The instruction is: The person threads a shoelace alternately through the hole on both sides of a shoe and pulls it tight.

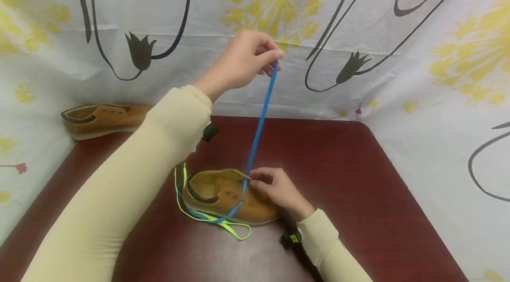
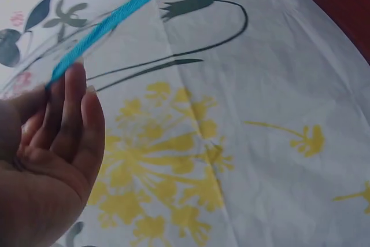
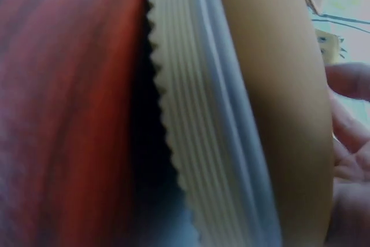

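Note:
A tan suede shoe (image 1: 223, 198) lies on the dark red table (image 1: 358, 175). A blue lace (image 1: 259, 131) runs taut from the shoe's eyelets up to my left hand (image 1: 249, 60), which pinches its upper end high above the table. The left wrist view shows that blue lace (image 2: 110, 24) passing behind the fingers (image 2: 69, 114). My right hand (image 1: 275, 187) rests on the shoe's upper and pinches it where the lace comes out. A neon green lace (image 1: 215, 220) trails loose around the shoe's heel. The right wrist view is filled by the shoe's ribbed white sole (image 3: 202, 131) and tan side.
A second tan shoe (image 1: 103, 119) without laces lies at the table's far left corner. A floral white cloth (image 1: 398, 52) hangs behind and to both sides of the table.

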Demonstrator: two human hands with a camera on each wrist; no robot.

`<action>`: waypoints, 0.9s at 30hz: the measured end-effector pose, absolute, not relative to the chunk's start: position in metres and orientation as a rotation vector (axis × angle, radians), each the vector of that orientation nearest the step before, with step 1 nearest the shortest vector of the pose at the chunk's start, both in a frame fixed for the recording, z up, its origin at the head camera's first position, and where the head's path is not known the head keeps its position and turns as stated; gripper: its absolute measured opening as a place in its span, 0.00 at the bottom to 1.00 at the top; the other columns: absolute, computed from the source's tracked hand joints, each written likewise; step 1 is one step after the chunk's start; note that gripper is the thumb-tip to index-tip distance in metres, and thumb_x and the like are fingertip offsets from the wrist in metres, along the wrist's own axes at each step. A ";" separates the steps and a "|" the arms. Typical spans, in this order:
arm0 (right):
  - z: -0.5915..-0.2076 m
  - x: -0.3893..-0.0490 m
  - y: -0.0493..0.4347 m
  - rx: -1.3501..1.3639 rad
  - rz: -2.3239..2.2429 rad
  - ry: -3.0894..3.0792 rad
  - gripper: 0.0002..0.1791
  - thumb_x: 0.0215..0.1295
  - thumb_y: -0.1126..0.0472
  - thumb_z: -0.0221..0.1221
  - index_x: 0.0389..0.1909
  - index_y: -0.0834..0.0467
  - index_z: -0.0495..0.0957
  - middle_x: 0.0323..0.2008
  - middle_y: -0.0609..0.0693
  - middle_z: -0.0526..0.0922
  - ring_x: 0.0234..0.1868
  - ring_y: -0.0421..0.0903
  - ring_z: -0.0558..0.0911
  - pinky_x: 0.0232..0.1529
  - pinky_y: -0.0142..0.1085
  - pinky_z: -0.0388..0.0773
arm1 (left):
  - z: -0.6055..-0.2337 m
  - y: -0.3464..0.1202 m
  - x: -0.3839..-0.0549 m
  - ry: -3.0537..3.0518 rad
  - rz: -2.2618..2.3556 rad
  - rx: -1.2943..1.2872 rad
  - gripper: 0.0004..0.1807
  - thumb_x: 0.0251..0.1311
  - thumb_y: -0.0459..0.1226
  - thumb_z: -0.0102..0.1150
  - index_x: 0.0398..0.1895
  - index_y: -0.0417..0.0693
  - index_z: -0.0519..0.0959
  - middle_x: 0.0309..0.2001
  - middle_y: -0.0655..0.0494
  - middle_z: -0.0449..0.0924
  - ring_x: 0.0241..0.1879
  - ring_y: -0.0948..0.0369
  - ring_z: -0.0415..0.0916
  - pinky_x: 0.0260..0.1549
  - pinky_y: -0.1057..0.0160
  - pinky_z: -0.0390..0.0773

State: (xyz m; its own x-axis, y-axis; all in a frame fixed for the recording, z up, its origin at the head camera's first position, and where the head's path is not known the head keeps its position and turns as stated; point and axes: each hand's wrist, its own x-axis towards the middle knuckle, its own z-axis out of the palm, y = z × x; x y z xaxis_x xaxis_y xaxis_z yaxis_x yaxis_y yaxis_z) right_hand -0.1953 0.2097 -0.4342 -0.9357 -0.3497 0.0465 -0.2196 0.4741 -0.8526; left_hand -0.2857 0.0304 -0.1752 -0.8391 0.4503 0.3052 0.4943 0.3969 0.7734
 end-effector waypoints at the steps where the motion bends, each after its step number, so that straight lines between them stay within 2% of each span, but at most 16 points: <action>1: -0.433 -0.195 0.210 -0.495 -1.481 2.547 0.14 0.69 0.58 0.63 0.53 0.53 0.85 0.50 0.47 0.88 0.56 0.44 0.83 0.60 0.37 0.77 | -0.175 0.028 -0.282 -2.572 -1.443 -0.932 0.11 0.74 0.43 0.54 0.44 0.47 0.82 0.38 0.54 0.87 0.38 0.60 0.85 0.42 0.66 0.82; 5: -0.425 -0.196 0.207 -0.541 -1.587 2.376 0.18 0.75 0.53 0.55 0.61 0.51 0.80 0.60 0.47 0.84 0.66 0.45 0.78 0.68 0.42 0.71 | -0.176 0.017 -0.263 -2.508 -1.384 -1.104 0.10 0.73 0.42 0.56 0.40 0.48 0.85 0.38 0.53 0.86 0.35 0.61 0.82 0.39 0.65 0.79; 9: -0.417 -0.200 0.204 -0.713 -1.729 2.158 0.26 0.80 0.49 0.42 0.70 0.55 0.71 0.69 0.54 0.75 0.72 0.50 0.73 0.72 0.48 0.68 | -0.178 0.005 -0.241 -2.468 -1.353 -1.187 0.08 0.70 0.41 0.60 0.39 0.48 0.86 0.34 0.53 0.85 0.31 0.60 0.79 0.34 0.65 0.73; 12: -0.408 -0.204 0.202 -0.871 -1.866 1.942 0.31 0.82 0.44 0.32 0.74 0.57 0.63 0.71 0.56 0.71 0.74 0.49 0.69 0.72 0.52 0.68 | -0.183 -0.004 -0.226 -2.419 -1.342 -1.252 0.07 0.69 0.39 0.62 0.39 0.47 0.87 0.36 0.54 0.86 0.34 0.62 0.79 0.36 0.66 0.75; 14: -0.398 -0.206 0.201 -0.990 -1.942 1.775 0.35 0.82 0.41 0.26 0.75 0.58 0.61 0.71 0.55 0.70 0.74 0.47 0.68 0.71 0.50 0.69 | -0.186 -0.010 -0.217 -2.370 -1.333 -1.301 0.06 0.68 0.37 0.63 0.38 0.47 0.88 0.39 0.56 0.87 0.39 0.64 0.80 0.40 0.66 0.77; 17: -0.372 -0.200 0.192 -1.110 -2.025 1.576 0.35 0.82 0.39 0.28 0.70 0.60 0.66 0.66 0.52 0.75 0.71 0.47 0.72 0.71 0.45 0.70 | -0.194 -0.019 -0.204 -2.270 -1.327 -1.352 0.04 0.66 0.35 0.65 0.37 0.47 0.88 0.43 0.58 0.87 0.45 0.67 0.80 0.45 0.66 0.78; 20: -0.347 -0.196 0.180 -1.248 -2.039 1.486 0.30 0.83 0.43 0.33 0.64 0.59 0.73 0.61 0.50 0.80 0.68 0.47 0.75 0.71 0.40 0.69 | -0.202 -0.026 -0.191 -2.176 -1.311 -1.367 0.04 0.64 0.33 0.66 0.36 0.48 0.89 0.44 0.58 0.87 0.47 0.67 0.80 0.46 0.65 0.78; 23: -0.323 -0.190 0.168 -1.350 -2.021 1.491 0.26 0.83 0.45 0.37 0.56 0.58 0.78 0.54 0.47 0.84 0.63 0.47 0.77 0.70 0.39 0.70 | -0.209 -0.032 -0.179 -2.081 -1.285 -1.402 0.04 0.62 0.31 0.67 0.36 0.47 0.89 0.46 0.56 0.87 0.49 0.65 0.81 0.49 0.66 0.79; 27: -0.302 -0.184 0.159 -1.414 -2.009 1.390 0.21 0.81 0.49 0.44 0.44 0.57 0.82 0.41 0.45 0.85 0.48 0.44 0.80 0.58 0.37 0.75 | -0.219 -0.038 -0.164 -1.980 -1.256 -1.441 0.05 0.58 0.28 0.69 0.36 0.43 0.89 0.48 0.51 0.86 0.50 0.61 0.82 0.52 0.66 0.80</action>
State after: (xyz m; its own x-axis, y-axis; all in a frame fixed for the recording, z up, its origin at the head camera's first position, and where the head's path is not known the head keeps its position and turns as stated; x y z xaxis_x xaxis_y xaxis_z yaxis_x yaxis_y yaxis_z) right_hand -0.1841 0.1592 -0.3020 -0.4604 -0.7038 0.5411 -0.2579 -0.4772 -0.8401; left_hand -0.1643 -0.0380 -0.2191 -0.3969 0.5519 0.7334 0.8987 0.0712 0.4328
